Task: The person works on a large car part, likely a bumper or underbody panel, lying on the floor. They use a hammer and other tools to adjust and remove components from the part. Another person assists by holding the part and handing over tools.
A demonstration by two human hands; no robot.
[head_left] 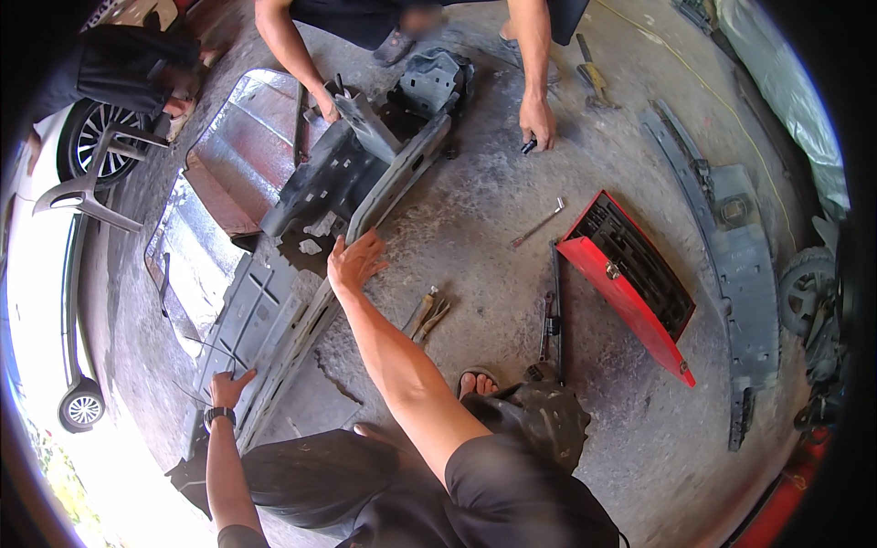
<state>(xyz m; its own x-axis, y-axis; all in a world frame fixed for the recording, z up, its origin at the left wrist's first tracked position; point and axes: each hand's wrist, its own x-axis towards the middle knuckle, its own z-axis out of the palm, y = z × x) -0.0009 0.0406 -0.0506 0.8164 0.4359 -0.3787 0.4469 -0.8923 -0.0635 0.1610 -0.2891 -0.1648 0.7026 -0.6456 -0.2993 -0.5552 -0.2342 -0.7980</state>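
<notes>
A long grey sheet-metal car body section (256, 297) lies diagonally across the floor in front of me, with a rail along its right side. My left hand (230, 388), a dark watch on its wrist, rests on the near part of the panel with thumb and fingers apart, beside thin dark wires (215, 351). Against the rail, farther up, lies my right hand (354, 262), its fingers stretched out to the right. Across from me, one hand of a co-worker (326, 102) touches the far part of the section. That person's other hand (539, 123) holds a small dark tool (529, 145) near the floor.
An open red toolbox (630, 310) stands at right, with a socket wrench (539, 222) and pliers (427, 315) nearby. Farther out are a hammer (593, 75) and a long grey panel (744, 283). A chair (87, 187) and silvery insulation (247, 128) are left.
</notes>
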